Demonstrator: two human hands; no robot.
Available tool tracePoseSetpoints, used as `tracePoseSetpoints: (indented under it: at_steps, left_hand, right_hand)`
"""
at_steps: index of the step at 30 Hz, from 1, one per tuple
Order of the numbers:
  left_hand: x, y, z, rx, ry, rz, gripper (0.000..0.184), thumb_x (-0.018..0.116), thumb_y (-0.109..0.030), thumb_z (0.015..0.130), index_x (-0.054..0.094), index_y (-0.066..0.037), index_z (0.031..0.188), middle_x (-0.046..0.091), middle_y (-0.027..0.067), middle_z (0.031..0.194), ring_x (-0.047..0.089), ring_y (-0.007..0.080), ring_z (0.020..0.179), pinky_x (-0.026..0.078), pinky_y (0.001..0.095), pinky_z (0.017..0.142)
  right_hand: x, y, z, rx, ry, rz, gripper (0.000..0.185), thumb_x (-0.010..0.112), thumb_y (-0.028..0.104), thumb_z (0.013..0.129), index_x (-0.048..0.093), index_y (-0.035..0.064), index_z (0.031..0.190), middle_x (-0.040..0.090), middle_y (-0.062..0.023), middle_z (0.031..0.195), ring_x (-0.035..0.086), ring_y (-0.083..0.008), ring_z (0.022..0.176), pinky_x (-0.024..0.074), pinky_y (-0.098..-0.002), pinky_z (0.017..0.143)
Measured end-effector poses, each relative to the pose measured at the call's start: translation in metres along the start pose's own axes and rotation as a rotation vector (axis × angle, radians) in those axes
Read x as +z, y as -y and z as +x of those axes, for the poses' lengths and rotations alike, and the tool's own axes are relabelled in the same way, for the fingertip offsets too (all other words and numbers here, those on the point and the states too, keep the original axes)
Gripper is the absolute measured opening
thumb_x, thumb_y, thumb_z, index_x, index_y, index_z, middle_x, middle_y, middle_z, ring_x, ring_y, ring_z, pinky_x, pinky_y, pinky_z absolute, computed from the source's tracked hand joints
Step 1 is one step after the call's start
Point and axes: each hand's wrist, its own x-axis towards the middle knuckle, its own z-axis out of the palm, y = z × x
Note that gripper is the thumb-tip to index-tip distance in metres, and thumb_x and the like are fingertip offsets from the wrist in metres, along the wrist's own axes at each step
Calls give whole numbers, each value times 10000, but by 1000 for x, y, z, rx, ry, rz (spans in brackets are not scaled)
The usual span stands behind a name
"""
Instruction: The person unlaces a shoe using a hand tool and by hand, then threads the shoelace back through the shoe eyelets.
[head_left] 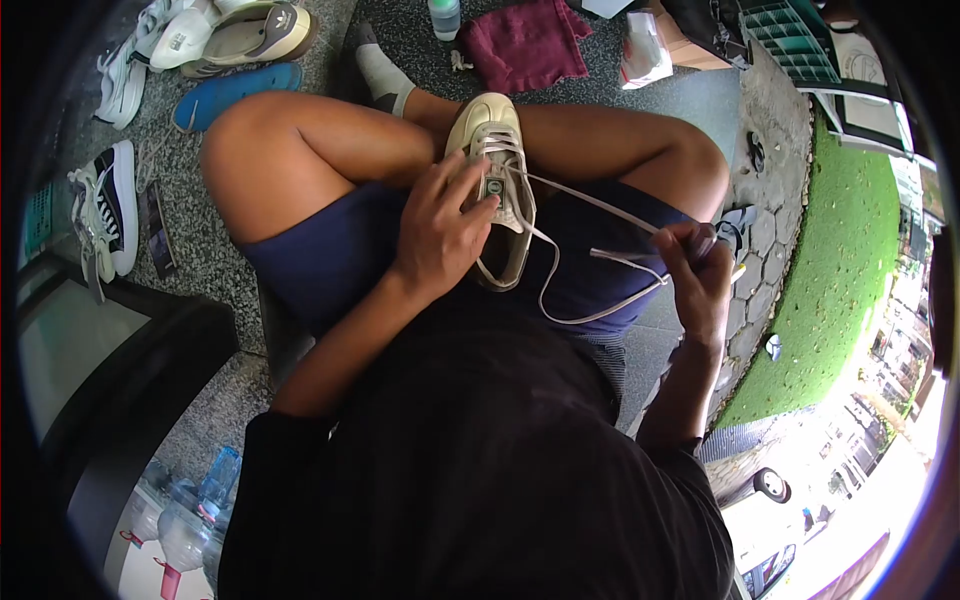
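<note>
The cream shoe (490,112) sits at upper centre of the frame, toe pointing up, between the crossed legs of the seated person. The left hand (438,235) lies over its tongue and eyelets, fingers bent and slightly spread; whether they also pinch the tongue, I can't tell. The right hand (698,285), off to the right, has thumb and fingertips pressed together on the lace (590,199), one strand running nearly straight from the eyelets.

My worry is that strand: a hard tug there could twist the shoe off the lap if the left hand bears down too lightly, or tighten one side unevenly. The slack part loops down over the dark blue shorts (325,250) and back up towards the right hand, one tip sticking out, so it could cross itself and knot, or snag in the cloth folds.

The left hand's fingers hide some of the eyelets, and the bare right knee (690,160) stands close to the lace's path. Farther out, a blue insole (235,97) and a tan shoe (245,42) lie at upper left, a black sneaker (122,205) below them, and a maroon cloth (525,45) and a bottle (445,20) at the top, all well apart from the hands.
</note>
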Motion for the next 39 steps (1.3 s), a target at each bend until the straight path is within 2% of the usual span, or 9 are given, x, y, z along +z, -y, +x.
tracePoseSetpoints:
  at_steps: [1, 4, 7, 11, 19, 28, 32, 34, 39]
  left_hand:
    - [1, -1, -1, -8, -58, -41, 265, 824, 9, 741, 810, -29, 1003, 721, 127, 1298, 690, 368, 1178, 560, 500, 1045]
    - [-2, 6, -6, 15, -113, -122, 297, 804, 39, 738, 804, -17, 1031, 746, 123, 1221, 737, 341, 1052, 602, 472, 969]
    - [-5, 6, -9, -5, -115, -156, 307, 781, 78, 743, 807, -18, 1033, 758, 116, 1169, 754, 319, 987, 629, 433, 896]
    - [-2, 3, -12, -55, -101, -199, 314, 781, 93, 753, 811, -22, 1043, 756, 123, 1173, 755, 310, 1002, 631, 405, 879]
    - [4, 3, -9, -90, -112, -239, 307, 787, 92, 763, 804, -23, 1048, 746, 111, 1158, 755, 303, 999, 641, 378, 849]
    - [4, -4, -5, -272, -148, -360, 437, 699, 158, 781, 746, -13, 1181, 738, 196, 1259, 745, 387, 1140, 618, 431, 968]
    - [-33, 19, 37, -287, 5, -741, 297, 566, 210, 797, 725, 46, 987, 770, 227, 1212, 754, 317, 1173, 582, 365, 1034]
    - [-82, 24, 83, -100, 326, -667, 207, 551, 208, 769, 686, 56, 809, 792, 207, 1140, 766, 284, 1119, 592, 341, 968]
    - [-80, 22, 149, 176, 924, -582, 119, 625, 86, 745, 709, 11, 707, 799, 127, 1088, 757, 271, 951, 579, 364, 812]
  right_hand:
    - [-1, -1, 1, -28, -74, -171, 120, 745, 102, 1026, 751, -14, 999, 743, -6, 848, 652, -70, 776, 523, -256, 732]
    - [-2, -8, 6, -44, -228, -399, 121, 785, 98, 987, 746, -16, 978, 734, -16, 779, 610, -86, 668, 491, -287, 627]
    - [-2, -20, 7, -231, -256, -615, 119, 795, 24, 906, 757, 15, 1018, 755, -152, 840, 734, -208, 714, 553, -314, 668]
    - [-2, -25, 12, -537, -276, -689, 256, 776, -44, 795, 778, 63, 1027, 757, -125, 884, 741, -304, 719, 586, -388, 667]
    - [-24, -42, 6, -431, -60, -959, 287, 819, -11, 764, 799, 65, 1040, 699, -71, 793, 709, -237, 691, 544, -363, 630]
    - [-25, -28, 1, -355, -97, -557, 89, 797, 10, 873, 757, 27, 951, 679, -84, 778, 667, -200, 651, 505, -337, 609]
    - [-46, -13, -15, -286, -236, -87, 133, 758, 76, 978, 697, 15, 878, 589, 14, 763, 471, -78, 669, 332, -268, 614]
    - [-74, -11, -23, -306, -318, 231, 126, 738, 112, 1006, 704, 29, 918, 563, 22, 752, 431, -64, 668, 314, -260, 622]
    - [-102, -18, -50, 0, -278, -120, 191, 756, 199, 1025, 687, 57, 917, 518, 66, 748, 414, -50, 674, 297, -264, 619]
